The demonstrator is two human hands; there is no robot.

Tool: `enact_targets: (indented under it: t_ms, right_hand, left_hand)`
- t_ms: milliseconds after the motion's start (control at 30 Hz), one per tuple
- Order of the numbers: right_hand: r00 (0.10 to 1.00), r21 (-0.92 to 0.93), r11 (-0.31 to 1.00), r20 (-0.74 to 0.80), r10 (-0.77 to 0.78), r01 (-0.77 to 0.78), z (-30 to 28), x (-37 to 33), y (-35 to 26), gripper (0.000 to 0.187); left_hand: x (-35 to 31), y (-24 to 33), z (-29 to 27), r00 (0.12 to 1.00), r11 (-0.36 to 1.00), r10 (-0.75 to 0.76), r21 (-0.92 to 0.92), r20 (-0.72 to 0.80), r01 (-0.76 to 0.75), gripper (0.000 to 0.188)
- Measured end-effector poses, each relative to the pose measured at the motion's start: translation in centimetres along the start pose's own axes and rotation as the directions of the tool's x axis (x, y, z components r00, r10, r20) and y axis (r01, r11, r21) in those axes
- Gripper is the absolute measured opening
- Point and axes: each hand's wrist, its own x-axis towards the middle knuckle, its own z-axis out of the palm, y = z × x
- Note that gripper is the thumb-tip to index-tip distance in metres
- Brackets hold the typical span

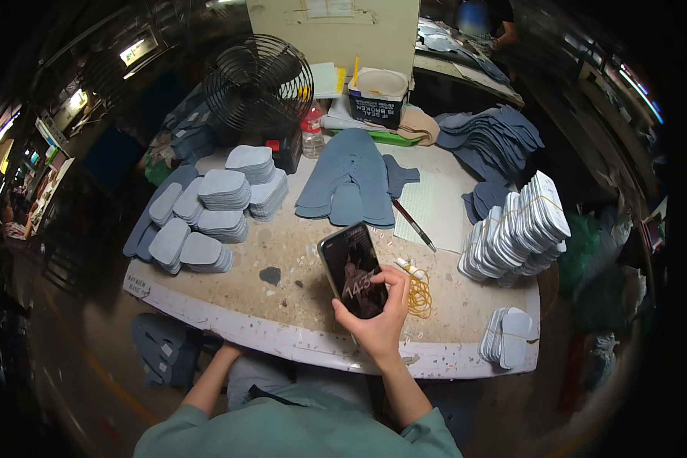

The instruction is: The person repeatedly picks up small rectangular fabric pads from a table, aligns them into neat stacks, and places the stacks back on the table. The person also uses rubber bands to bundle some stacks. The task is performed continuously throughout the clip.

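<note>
My right hand (383,305) grips a dark smartphone (353,269) over the front of the table, thumb on one side and fingers on the other. Its lit screen faces up towards me. Next to this hand lies a tangle of yellow rubber bands (419,296), with small white pieces above it. My left forearm (211,379) reaches to the table's front edge; the hand and its fingers are hidden beneath. Beyond the phone, a stack of blue-grey cut fabric pieces (347,179) lies flat. A dark pen (414,225) rests to its right, partly on a pale sheet (433,200).
Several stacks of light grey rounded pieces (224,191) stand at left. Banded stacks (515,229) lean at right, with a smaller bundle (505,337) near the corner. At the back are a black fan (258,80), a bottle (311,133), a tub (378,99) and dark blue pieces (492,141).
</note>
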Motion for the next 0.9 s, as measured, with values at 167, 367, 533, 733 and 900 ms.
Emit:
enact_targets:
  t_ms: [167, 367, 533, 733, 900]
  right_hand:
    - [1.0, 0.036, 0.999, 0.023, 0.003, -0.004, 1.0, -0.8, -1.5, 0.057]
    - [0.883, 0.552, 0.694, 0.36, 0.302, -0.462, 3.2, 0.8, -1.6, 0.05]
    - [0.568, 0.599, 0.088, 0.688, 0.451, -0.796, 2.4, 5.2, 0.5, 0.058]
    - [0.575, 0.572, 0.198, 0.612, 0.543, -0.796, 3.0, 8.5, 0.9, 0.065]
    - [0.62, 0.618, 0.092, 0.749, 0.232, -0.781, 2.6, 13.3, 1.6, 0.047]
  left_hand:
    - [-7.8, 9.5, -8.6, 0.514, 0.779, 0.601, -0.591, 0.612, -0.209, 0.054]
    - [-9.1, 12.1, -16.8, 0.477, 0.501, 0.845, -0.674, 0.243, -0.543, 0.059]
    - [-10.2, 10.5, -12.7, 0.279, 0.541, 0.841, -0.716, 0.464, -0.44, 0.054]
    - [-10.0, 7.4, -12.5, 0.433, 0.352, 0.876, -0.896, 0.213, -0.27, 0.058]
    - [-8.6, 9.6, -11.7, 0.834, 0.462, 0.417, -0.705, -0.362, -0.538, 0.022]
